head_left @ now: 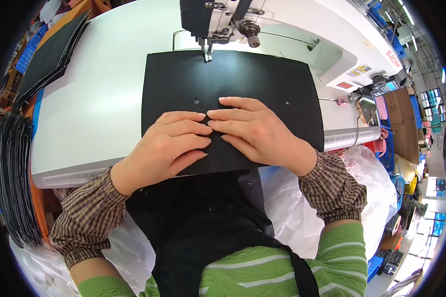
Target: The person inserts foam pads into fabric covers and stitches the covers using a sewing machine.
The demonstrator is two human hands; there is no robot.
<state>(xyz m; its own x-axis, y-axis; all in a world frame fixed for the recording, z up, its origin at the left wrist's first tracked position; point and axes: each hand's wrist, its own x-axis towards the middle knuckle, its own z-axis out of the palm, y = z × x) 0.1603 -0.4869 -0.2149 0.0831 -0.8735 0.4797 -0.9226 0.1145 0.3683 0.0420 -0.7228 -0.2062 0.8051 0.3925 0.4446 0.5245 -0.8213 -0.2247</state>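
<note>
A black flat panel with two small holes lies on the white sewing machine bed, its far edge under the presser foot. My left hand rests on the near left part of the panel, fingers stretched toward the middle. From the other side my right hand lies on it too, fingers extended and slightly apart. The fingertips of both hands almost meet near the panel's centre. Neither hand grips anything. The sewing machine head stands above the panel's far edge.
Black panels are stacked at the far left, with a thick bundle of black pieces below them. A ruler strip runs along the table's front edge. The control panel sits at the right; white plastic sheeting hangs below.
</note>
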